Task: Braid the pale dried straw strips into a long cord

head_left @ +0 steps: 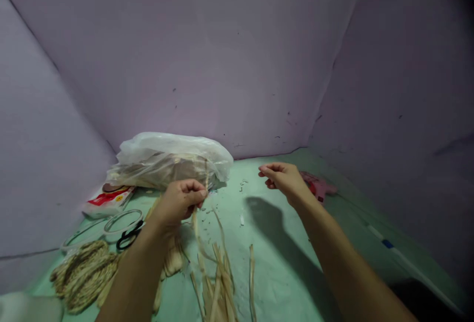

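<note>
While the left hand (183, 198) hung over the table (270, 275) in the head view, thumb and forefinger pinched together on a plaited strand (206, 170), I read its forearm (138, 272) as slanting up from the lower left, back of the hand toward me. The strand rose a little above those fingertips, and loose strips (196, 230) trailed below them toward a bundle of pale strips (218, 292) nearer the body. The right hand (284, 179) stood well apart to its right, its own forearm reaching in from the lower right, fingers curled and thumb beside the forefinger; I could not tell whether it gripped anything.

Between the two hands I had open green tabletop, scattered with small scraps (242, 182). A plastic bag (177, 145) crowded the far side of the left hand, and the back wall (229, 65) closed off the room beyond both. Left of the left wrist lay scissors (137, 230), white rings (105, 228) and a braided coil (87, 277), so I saw little clearance there. Just past the right wrist, a pink tool (326, 188) lay toward the right wall (400, 90).
</note>
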Action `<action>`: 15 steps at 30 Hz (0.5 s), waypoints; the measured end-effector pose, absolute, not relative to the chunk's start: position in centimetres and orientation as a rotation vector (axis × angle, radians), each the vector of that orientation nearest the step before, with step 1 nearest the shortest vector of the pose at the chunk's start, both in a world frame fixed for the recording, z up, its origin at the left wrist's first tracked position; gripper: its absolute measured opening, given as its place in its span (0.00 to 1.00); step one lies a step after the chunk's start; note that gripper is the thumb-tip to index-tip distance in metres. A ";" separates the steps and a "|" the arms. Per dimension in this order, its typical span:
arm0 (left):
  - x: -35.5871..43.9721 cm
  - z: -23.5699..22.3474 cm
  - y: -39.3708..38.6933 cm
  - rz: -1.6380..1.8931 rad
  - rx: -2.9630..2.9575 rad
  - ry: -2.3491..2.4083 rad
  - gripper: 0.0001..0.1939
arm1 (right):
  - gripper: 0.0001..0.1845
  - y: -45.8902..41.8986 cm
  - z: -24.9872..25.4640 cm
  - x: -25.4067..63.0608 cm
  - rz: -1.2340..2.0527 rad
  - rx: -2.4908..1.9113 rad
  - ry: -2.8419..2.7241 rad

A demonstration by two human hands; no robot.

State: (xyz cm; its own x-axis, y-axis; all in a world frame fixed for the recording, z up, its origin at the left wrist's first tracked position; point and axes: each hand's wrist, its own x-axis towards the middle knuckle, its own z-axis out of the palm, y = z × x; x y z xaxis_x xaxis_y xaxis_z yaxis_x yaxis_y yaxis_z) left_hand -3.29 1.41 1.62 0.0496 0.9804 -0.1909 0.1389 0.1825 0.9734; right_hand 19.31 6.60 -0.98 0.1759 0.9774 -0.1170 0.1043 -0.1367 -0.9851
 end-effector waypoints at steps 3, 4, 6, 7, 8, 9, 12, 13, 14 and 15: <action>-1.5 0.1 1.6 0.946 1.091 1.268 0.13 | 0.07 5.3 -0.6 17.3 1.388 -1.400 -1.191; -0.9 -0.4 1.7 0.972 1.078 1.259 0.13 | 0.07 4.7 -0.3 16.7 1.489 -1.367 -1.240; -0.1 -0.9 1.7 1.015 1.065 1.248 0.13 | 0.08 3.6 0.2 15.5 1.641 -1.298 -1.322; 0.2 -0.9 1.6 1.032 1.061 1.239 0.13 | 0.09 3.1 0.4 15.1 1.688 -1.265 -1.342; 0.4 -0.9 1.5 1.044 1.060 1.228 0.13 | 0.09 2.7 0.6 14.7 1.715 -1.232 -1.359; 0.4 -0.7 1.4 1.052 1.063 1.217 0.13 | 0.09 2.4 0.8 14.4 1.720 -1.193 -1.377; 0.3 0.0 1.0 1.063 1.092 1.199 0.12 | 0.06 1.8 1.0 13.8 1.667 -1.055 -1.427; 0.3 0.1 0.9 1.065 1.099 1.195 0.12 | 0.06 1.7 0.9 13.6 1.646 -1.023 -1.431; 0.2 0.3 0.8 1.067 1.100 1.192 0.12 | 0.05 1.6 0.9 13.4 1.639 -1.006 -1.426; 0.1 0.4 0.8 1.058 1.096 1.187 0.12 | 0.05 1.6 0.8 13.3 1.650 -1.004 -1.416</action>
State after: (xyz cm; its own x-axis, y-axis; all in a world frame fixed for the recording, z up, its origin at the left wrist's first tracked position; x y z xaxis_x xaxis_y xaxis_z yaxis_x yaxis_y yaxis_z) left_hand 0.12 0.76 0.36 0.0824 0.9845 -0.1546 -0.0409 0.1584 0.9865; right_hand 13.30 1.63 0.81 -0.4288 0.8979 -0.0991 -0.0385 -0.1277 -0.9911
